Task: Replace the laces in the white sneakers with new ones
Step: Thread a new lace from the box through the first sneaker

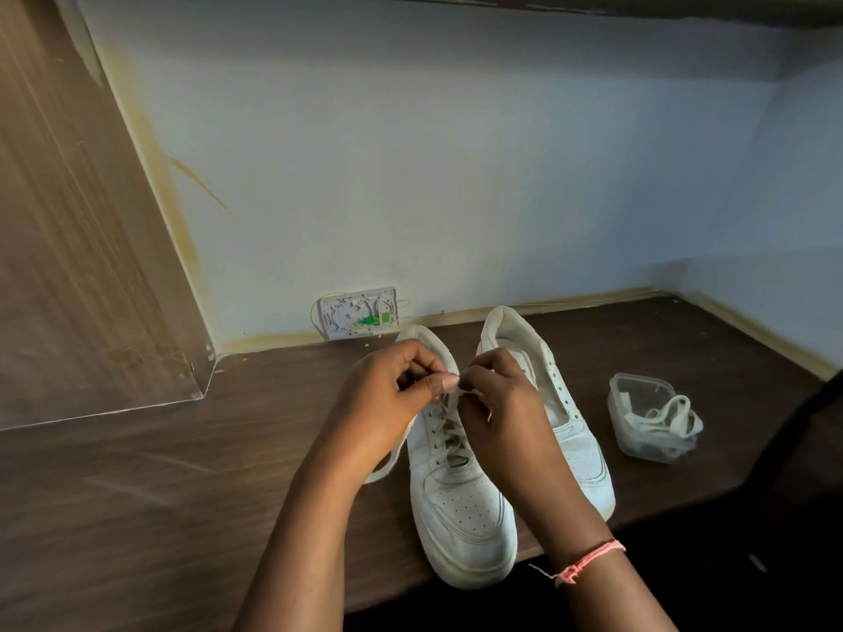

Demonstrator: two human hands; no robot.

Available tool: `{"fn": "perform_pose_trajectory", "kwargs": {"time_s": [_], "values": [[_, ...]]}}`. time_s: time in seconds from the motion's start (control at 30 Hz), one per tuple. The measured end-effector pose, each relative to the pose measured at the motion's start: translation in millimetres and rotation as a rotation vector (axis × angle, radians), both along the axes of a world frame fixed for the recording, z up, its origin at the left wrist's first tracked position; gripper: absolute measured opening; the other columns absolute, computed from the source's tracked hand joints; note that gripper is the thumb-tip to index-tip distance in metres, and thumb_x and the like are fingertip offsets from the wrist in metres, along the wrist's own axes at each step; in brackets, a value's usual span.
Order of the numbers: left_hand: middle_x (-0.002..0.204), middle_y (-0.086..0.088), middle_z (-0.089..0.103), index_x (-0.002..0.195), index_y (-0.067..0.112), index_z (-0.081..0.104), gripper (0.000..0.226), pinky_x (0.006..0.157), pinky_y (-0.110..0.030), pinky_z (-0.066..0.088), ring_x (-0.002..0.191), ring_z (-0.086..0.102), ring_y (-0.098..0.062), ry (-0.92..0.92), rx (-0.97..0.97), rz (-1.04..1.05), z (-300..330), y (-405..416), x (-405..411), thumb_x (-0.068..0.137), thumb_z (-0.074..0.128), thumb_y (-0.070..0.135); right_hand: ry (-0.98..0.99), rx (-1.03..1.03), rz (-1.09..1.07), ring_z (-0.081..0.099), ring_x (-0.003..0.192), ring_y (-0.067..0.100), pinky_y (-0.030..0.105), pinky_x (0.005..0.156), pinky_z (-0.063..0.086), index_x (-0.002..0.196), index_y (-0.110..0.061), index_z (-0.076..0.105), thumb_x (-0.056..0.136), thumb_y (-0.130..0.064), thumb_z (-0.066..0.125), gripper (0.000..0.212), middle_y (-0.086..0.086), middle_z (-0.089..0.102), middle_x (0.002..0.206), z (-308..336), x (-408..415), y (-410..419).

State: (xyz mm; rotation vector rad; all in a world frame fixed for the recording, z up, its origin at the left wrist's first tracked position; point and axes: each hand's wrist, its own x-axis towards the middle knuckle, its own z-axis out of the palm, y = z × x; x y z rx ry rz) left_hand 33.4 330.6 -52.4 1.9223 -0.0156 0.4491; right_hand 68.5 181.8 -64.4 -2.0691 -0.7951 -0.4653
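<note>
Two white sneakers stand side by side on a dark wooden table (137, 494), toes toward me. The left sneaker (460, 508) is laced with a white lace (449, 433). My left hand (387, 403) and my right hand (502, 408) meet over its top eyelets, and each pinches part of the lace between thumb and fingers. A loose lace end trails off the sneaker's left side. The right sneaker (579, 444) has bare eyelets and no lace. A clear plastic container (638, 417) to the right holds a bundle of white laces (670, 419).
A white wall box (358, 312) with a green connector sits against the back wall behind the sneakers. A wooden panel (82, 266) rises at the left. The table's front edge runs just under the sneaker toes; a dark shape stands at the right.
</note>
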Motion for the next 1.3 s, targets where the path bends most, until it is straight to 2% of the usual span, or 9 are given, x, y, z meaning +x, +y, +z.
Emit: {"fn": "perform_pose_trajectory", "kwargs": {"time_s": [0.2,0.47,0.63,0.77,0.93,1.03,1.17,1.23,1.3], "values": [[0.069,0.002,0.068,0.080,0.017,0.069,0.008,0.056,-0.021,0.047,0.058,0.057,-0.005,-0.016,-0.127,0.020,0.7,-3.0,1.9,0.086,0.071,0.013,0.377,0.273,0.104,0.056,0.063,-0.002,0.011,0.056,0.044,0.079,-0.012,0.067,0.080,-0.002,0.073,0.012,-0.005,0.063,0.074,10.6,-8.9,-2.4],[0.064,0.000,0.066,0.082,0.011,0.070,0.009,0.055,-0.020,0.050,0.058,0.057,-0.007,0.068,-0.328,0.012,-5.1,-2.1,3.8,0.088,0.068,0.004,0.477,0.599,0.135,0.066,0.080,0.004,0.012,0.067,0.047,0.095,-0.009,0.072,0.089,-0.005,0.066,0.010,-0.001,0.073,0.090,9.5,-5.0,-1.2],[0.066,-0.002,0.069,0.076,0.018,0.070,0.016,0.054,-0.024,0.051,0.055,0.058,-0.008,0.027,-0.241,0.241,-14.8,18.4,5.0,0.086,0.071,0.006,1.020,1.143,0.088,0.050,0.065,0.007,0.024,0.063,0.036,0.089,-0.023,0.069,0.097,-0.034,0.052,0.021,-0.006,0.067,0.087,17.5,16.9,-32.1],[0.067,0.000,0.068,0.077,0.018,0.069,0.018,0.050,-0.017,0.049,0.053,0.057,-0.002,0.019,-0.176,0.353,-19.2,38.1,0.9,0.088,0.068,0.003,1.124,1.466,0.032,0.052,0.052,0.011,0.022,0.053,0.040,0.092,-0.017,0.058,0.104,-0.037,0.037,0.032,0.005,0.072,0.081,22.0,39.9,-72.9],[0.069,0.000,0.068,0.076,0.021,0.067,0.020,0.051,-0.017,0.050,0.053,0.057,-0.002,-0.001,-0.141,0.464,-21.9,47.4,-0.5,0.089,0.067,0.005,1.148,1.523,-0.049,0.059,0.066,0.022,0.032,0.070,0.044,0.088,-0.015,0.058,0.093,-0.060,0.038,0.050,0.010,0.068,0.083,15.9,41.8,-94.7],[0.071,0.005,0.068,0.076,0.024,0.067,0.020,0.058,-0.024,0.052,0.060,0.059,-0.005,-0.016,-0.079,0.507,-20.6,48.1,-2.4,0.089,0.068,0.009,1.123,1.341,-0.133,0.058,0.066,0.023,0.037,0.073,0.043,0.091,-0.015,0.060,0.088,-0.063,0.043,0.051,0.007,0.063,0.074,17.3,43.6,-103.4],[0.097,0.014,0.068,0.093,0.038,0.070,0.010,0.084,-0.037,0.054,0.092,0.063,-0.009,0.052,0.190,0.456,-22.5,42.5,0.1,0.084,0.070,0.033,0.905,0.253,-0.413,0.055,0.059,0.019,0.033,0.058,0.043,0.086,-0.005,0.067,0.097,-0.036,0.054,0.036,0.009,0.068,0.074,20.8,43.4,-102.4],[0.108,0.017,0.065,0.101,0.043,0.069,0.018,0.090,-0.040,0.052,0.105,0.061,-0.012,0.056,0.226,0.335,-20.8,33.7,2.2,0.083,0.068,0.043,0.784,-0.081,-0.361,0.057,0.055,0.017,0.031,0.058,0.045,0.078,-0.007,0.069,0.097,-0.037,0.053,0.039,0.007,0.070,0.070,22.8,38.1,-96.4],[0.108,0.015,0.063,0.099,0.043,0.071,0.018,0.086,-0.026,0.051,0.100,0.060,-0.007,0.056,0.227,0.226,-19.7,21.0,4.5,0.085,0.072,0.031,0.664,-0.271,-0.375,0.061,0.055,0.018,0.031,0.058,0.048,0.072,-0.011,0.067,0.097,-0.042,0.051,0.043,0.002,0.069,0.067,26.4,29.2,-86.2]]}}
